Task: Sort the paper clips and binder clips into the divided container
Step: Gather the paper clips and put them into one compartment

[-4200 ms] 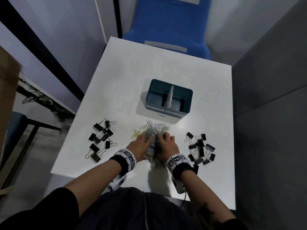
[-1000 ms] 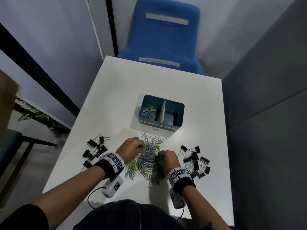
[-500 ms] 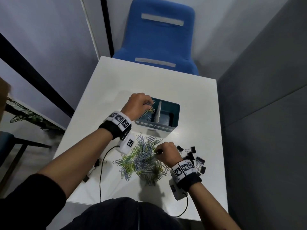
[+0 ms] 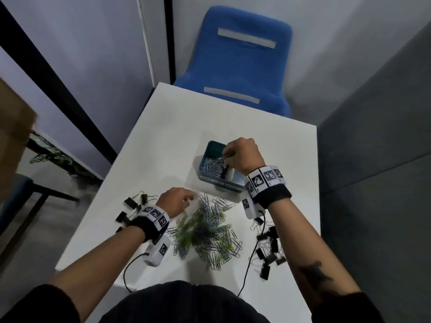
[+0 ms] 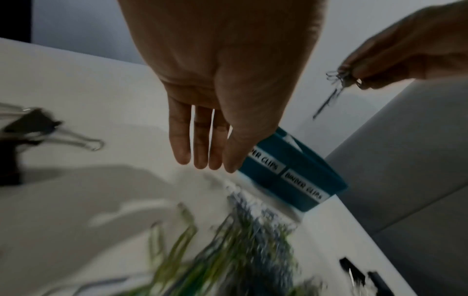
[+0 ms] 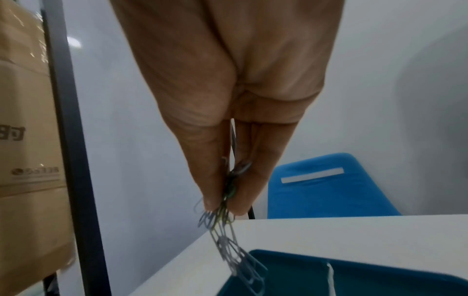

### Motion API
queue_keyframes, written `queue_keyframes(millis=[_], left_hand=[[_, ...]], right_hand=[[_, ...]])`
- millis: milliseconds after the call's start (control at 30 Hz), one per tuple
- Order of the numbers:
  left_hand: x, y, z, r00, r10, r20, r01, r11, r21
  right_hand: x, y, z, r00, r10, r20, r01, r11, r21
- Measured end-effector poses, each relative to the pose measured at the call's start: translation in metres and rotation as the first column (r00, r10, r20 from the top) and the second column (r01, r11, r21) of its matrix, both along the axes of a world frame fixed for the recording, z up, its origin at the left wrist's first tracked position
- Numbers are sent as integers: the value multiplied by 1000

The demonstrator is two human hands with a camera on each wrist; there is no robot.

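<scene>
My right hand (image 4: 242,155) pinches a bunch of paper clips (image 6: 228,226) over the divided container (image 4: 211,148); my left hand (image 4: 175,201) hovers, its fingers (image 5: 200,148) straight and empty.

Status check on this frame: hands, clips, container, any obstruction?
Right hand pinches paper clips above the container. Left hand empty, fingers straight, over the clip pile. Binder clips unsorted on both sides. Nothing blocking.

The right hand (image 4: 242,155) reaches forward with fingertips pinched together, while the left hand (image 4: 173,201) hovers lower, fingers straight.
</scene>
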State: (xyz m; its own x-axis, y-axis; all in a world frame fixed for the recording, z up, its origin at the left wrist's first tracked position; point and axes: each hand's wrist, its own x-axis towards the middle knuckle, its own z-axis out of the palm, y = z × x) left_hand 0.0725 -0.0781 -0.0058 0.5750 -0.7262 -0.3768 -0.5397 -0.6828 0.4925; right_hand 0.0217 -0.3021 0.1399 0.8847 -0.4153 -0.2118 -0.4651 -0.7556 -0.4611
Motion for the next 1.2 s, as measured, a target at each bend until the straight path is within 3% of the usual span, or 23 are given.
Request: queue_keyframes(millis=[133,300,433,600,767,933,1200], left_hand=[[-19,24,-20,997,-54,50,44,982,182],[-31,34,-28,991,-83,107,43,942,333],[-38,34,-37,996,-92,13,85,955,286],[-62,23,-43,987,-153,-46,159,960,229],[-86,6,-42,965,-259,30,246,942,228],[-91,-2,-39,950,-307,61,288,932,219],[-74,11,-36,974,-225,-27,223,973,-56]], right_hand=[[11,-1,-19,996,30,-89,-33,999,-35],[-25,18,-52,993,96,-70,-100,994,-49],[-73,40,-98,952,196,-236,-200,980,8],[-123,60,-156,851,212,-480,-237,971,8],[-144,89,-182,893,160,-420,-206,976,-66],[-147,106,-183,933,88,-350,-106,994,-35],[-154,96,-179,950,52,-307,-62,998,-21]])
